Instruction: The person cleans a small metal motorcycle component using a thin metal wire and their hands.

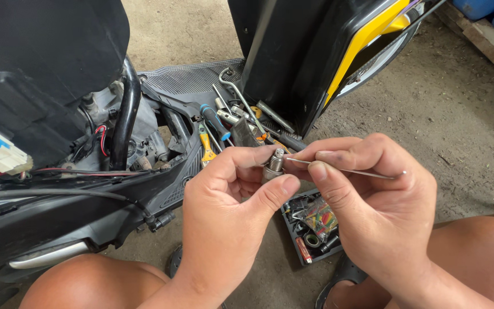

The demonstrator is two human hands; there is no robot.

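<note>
Spark plug [274, 164] pinched in left hand [224, 223], just above the small parts tray [311, 226]. Thin metal pick [350, 171] pinched in right hand [373, 200], tip at the plug's threaded end. Risk: excess pressure, possible slip into fingers or bent electrode.

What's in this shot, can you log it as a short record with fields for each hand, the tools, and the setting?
left hand: left hand pinches a spark plug, threaded end up
right hand: right hand holds a thin metal pick, its tip at the plug's end
tools: screwdrivers and pliers lie on the scooter footboard
below hands: small black parts tray on the ground
setting: opened scooter, dirt floor
</note>
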